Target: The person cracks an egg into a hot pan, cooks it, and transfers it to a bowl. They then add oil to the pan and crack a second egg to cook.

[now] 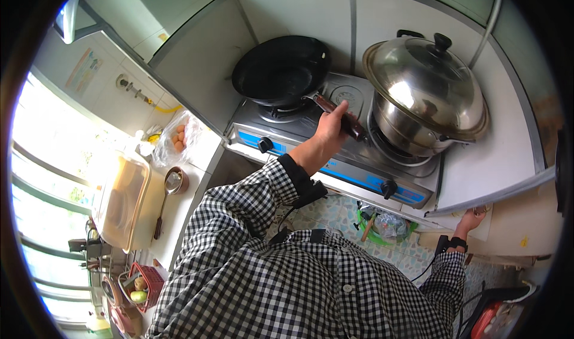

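Observation:
My left hand [332, 126] is closed around the dark brown handle of a black frying pan [282, 72]. The pan sits tilted over the left burner of a two-burner gas stove [323, 152]. On the right burner stands a large steel pot [403, 126] with a domed steel lid [421, 83] and a black knob. Far to the right, my right hand [471, 221] is by the lower edge of the white side panel, at a small shiny thing too unclear to name. Whether the fingers grip it cannot be made out. Two black control knobs are on the stove's front.
Metal-framed panels [296, 7] enclose the stove. The left counter bears eggs in a plastic bag [179, 137], a lidded plastic box [130, 204], a small brown pot [179, 182], a ladle and a red basket [152, 285]. A green container [385, 227] with bagged things stands low, beneath the stove front.

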Motion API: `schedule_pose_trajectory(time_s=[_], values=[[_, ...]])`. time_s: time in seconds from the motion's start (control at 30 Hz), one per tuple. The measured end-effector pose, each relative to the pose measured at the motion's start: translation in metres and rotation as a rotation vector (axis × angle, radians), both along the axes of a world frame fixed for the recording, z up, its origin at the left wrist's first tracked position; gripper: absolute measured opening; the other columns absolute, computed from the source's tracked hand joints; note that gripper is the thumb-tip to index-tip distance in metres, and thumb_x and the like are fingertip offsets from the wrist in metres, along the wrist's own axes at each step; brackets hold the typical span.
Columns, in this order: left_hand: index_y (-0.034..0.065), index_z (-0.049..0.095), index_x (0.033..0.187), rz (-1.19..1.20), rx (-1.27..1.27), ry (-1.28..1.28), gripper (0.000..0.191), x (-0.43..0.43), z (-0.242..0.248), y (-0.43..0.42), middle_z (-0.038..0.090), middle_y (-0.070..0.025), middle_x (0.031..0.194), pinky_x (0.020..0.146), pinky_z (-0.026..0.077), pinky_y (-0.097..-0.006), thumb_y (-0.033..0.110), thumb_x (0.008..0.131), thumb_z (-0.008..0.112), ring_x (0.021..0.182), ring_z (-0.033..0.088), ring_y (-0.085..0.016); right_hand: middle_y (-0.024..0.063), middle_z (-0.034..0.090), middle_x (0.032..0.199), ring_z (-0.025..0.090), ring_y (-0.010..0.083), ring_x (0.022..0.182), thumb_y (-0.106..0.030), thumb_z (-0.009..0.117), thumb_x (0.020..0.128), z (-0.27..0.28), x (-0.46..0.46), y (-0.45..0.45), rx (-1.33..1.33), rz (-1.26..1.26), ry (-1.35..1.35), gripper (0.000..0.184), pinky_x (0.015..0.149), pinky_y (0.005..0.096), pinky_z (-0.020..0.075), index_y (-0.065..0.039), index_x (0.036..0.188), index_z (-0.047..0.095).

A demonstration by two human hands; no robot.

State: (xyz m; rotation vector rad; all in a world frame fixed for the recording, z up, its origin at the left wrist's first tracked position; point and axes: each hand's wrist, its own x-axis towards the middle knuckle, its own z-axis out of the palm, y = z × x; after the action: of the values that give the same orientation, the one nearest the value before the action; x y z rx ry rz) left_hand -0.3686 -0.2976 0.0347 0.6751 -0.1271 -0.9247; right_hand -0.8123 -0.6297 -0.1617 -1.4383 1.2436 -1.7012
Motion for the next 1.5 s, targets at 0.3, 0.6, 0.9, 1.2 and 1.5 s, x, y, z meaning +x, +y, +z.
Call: schedule_pose_trajectory(time_s=[0.3,0.6,0.9,1.2,1.5], values=[[-0.0022,0.051,0.080,0.094,0.290,-0.018,0.014,0.029,0.071,0.083,0.054,-0.0119,0.068,0.057,0.049,-0.0339,0.010,0.084,0.054,0.060,0.056,-0.023,0.0106,0.054,0.115,0.055,0.0206,0.098,-0.018,0.048,0.093,-0.007,0.005,-0.020,0.078,0.198,-0.447,0.031,0.088,0.0325,0.0461,0.001,0.117,0.045],[-0.0046,0.052,0.076,-0.088,0.579,-0.247,0.013,0.056,0.095,0.158,0.055,-0.0122,0.068,0.053,0.047,-0.0304,0.005,0.083,0.055,0.058,0.056,-0.021,0.0128,0.045,0.132,0.046,0.0281,0.117,-0.030,0.029,0.099,-0.002,0.001,-0.023,0.277,0.192,-0.573,0.046,0.102,0.0364,0.0356,0.001,0.130,0.040],[-0.0027,0.050,0.087,-0.050,0.776,-0.443,0.014,0.073,0.066,0.189,0.052,-0.0065,0.065,0.047,0.045,-0.0243,0.005,0.081,0.060,0.051,0.052,-0.013,0.0133,0.049,0.127,0.049,0.0272,0.113,-0.023,0.049,0.094,-0.006,-0.018,-0.014,0.118,0.069,0.106,0.044,0.098,0.0352,0.0394,0.003,0.129,0.041],[0.0007,0.043,0.099,-0.029,0.466,-0.503,0.027,0.089,-0.019,0.205,0.050,-0.0036,0.064,0.050,0.044,-0.0249,0.004,0.079,0.061,0.051,0.051,-0.013,0.0266,0.031,0.140,0.033,0.0325,0.131,-0.019,0.074,0.077,-0.001,-0.025,0.088,0.212,-0.178,0.271,0.083,0.105,0.0397,0.0318,0.003,0.139,0.023],[-0.0018,0.030,0.129,-0.027,0.349,-0.750,0.056,0.120,-0.058,0.197,0.050,-0.0039,0.068,0.049,0.042,-0.0244,0.004,0.081,0.060,0.054,0.051,-0.011,0.0226,0.042,0.134,0.046,0.0328,0.120,-0.015,0.058,0.088,-0.022,-0.033,0.205,0.343,-0.279,0.505,0.054,0.098,0.0400,0.0411,0.000,0.135,0.036]])
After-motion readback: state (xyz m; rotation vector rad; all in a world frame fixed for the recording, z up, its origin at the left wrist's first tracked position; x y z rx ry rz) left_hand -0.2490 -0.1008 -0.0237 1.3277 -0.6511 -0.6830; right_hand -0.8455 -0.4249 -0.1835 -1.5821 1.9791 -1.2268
